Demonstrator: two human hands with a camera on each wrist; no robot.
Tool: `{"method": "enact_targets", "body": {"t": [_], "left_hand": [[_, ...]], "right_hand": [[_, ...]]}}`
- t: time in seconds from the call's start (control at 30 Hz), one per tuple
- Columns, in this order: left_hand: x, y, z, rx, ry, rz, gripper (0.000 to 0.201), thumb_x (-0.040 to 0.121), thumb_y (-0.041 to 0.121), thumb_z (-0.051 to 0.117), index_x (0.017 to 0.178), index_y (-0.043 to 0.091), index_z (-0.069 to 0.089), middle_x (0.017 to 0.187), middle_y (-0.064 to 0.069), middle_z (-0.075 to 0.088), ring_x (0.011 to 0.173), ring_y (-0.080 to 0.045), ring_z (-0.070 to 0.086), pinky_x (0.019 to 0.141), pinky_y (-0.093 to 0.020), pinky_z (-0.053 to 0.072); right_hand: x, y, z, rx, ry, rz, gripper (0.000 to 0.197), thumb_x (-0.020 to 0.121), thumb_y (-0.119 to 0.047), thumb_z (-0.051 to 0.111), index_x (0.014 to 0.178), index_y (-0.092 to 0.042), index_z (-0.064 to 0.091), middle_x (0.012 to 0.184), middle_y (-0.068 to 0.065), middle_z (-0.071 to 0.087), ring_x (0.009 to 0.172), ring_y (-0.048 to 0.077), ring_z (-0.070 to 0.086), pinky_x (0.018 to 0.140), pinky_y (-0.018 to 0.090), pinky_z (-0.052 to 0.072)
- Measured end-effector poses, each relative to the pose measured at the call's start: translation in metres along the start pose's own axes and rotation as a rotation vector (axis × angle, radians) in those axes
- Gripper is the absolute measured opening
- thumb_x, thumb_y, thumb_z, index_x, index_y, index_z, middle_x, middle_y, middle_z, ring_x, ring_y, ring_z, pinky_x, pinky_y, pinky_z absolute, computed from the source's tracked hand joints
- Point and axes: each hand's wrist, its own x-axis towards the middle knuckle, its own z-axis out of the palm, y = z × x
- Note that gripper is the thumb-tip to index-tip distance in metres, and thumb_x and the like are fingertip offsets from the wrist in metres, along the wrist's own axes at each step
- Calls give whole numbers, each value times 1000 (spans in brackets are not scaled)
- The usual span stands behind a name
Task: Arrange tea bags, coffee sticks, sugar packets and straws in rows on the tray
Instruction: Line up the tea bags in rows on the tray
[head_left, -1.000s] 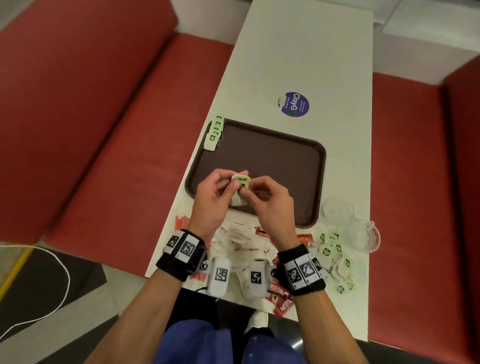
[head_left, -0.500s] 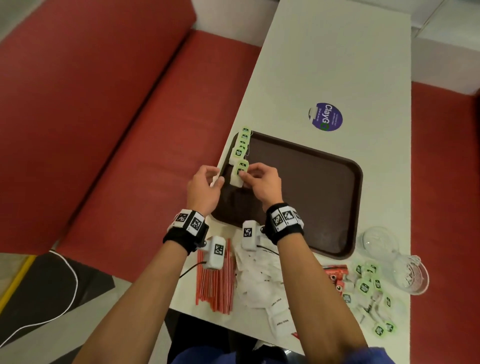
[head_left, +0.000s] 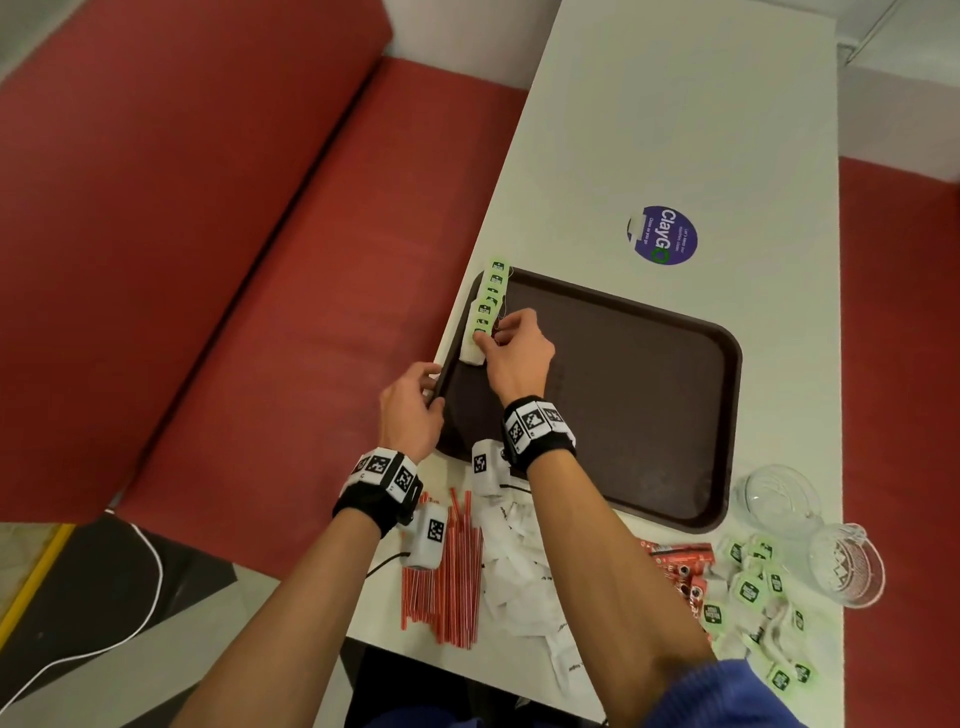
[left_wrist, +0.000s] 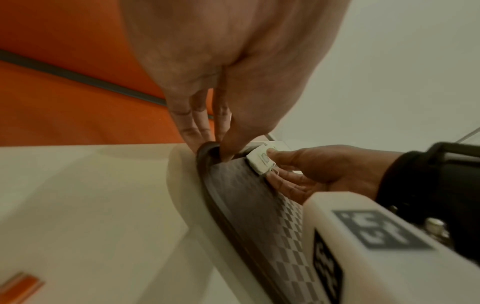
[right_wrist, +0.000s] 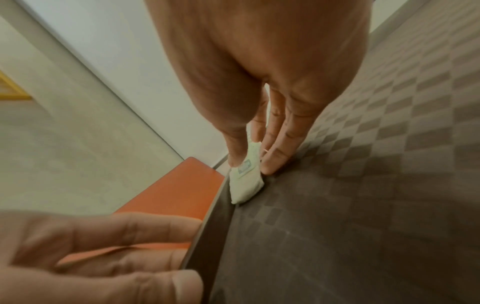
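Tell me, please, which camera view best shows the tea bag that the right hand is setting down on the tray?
The right wrist view: the tea bag fills the centre, pinched by the right hand against the tray rim. The left wrist view shows it smaller; the head view shows it partly hidden by fingers.

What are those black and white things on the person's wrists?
Each wrist wears a black band carrying white tags with black square codes. A small white camera box, also marked with a code, hangs under the left wrist, with a thin black cable leading off it. Another box sits under the right wrist. A blue sleeve covers the upper right arm.
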Motion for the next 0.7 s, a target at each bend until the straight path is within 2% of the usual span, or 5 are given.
{"method": "enact_targets", "body": {"t": [0.13,0.27,0.4,0.6,0.7], "left_hand": [[-1,0,-1,-9,0,5,45,92,-7,73,131,15,70,111,-5,78,91,-15,68,95,-31,58],[0,2,-1,-1,1,-6,45,92,-7,74,131,15,70,111,-5,78,90,-15,69,94,-30,58],[-2,3,-1,19,2,-1,45,90,-8,74,130,14,71,110,-6,78,94,-21,73,96,-37,60],[-20,9,-10,110,79,45,41,92,6,77,131,12,69,123,-9,75,117,-27,69,107,-38,51],[-52,22,-17,59,143,116,35,93,8,75,128,12,70,119,-6,76,111,-22,71,100,-32,51]], "right_hand": [[-18,4,2,-138,-50,-58,38,86,-23,92,103,-21,59,107,0,66,94,22,69,88,41,60],[-23,2,10,-206,-75,-82,31,89,-13,87,103,-18,60,112,5,63,98,29,69,94,48,59],[-24,-6,6,-220,-105,-56,27,93,-13,84,108,-16,61,118,7,63,106,31,66,97,47,57],[-45,-11,-28,-165,-90,-57,34,90,-24,89,109,-20,62,113,5,69,100,26,70,95,46,61],[-73,-12,-72,-72,-63,-139,24,96,-29,83,108,-20,65,104,-3,71,95,17,71,93,42,62]]}}
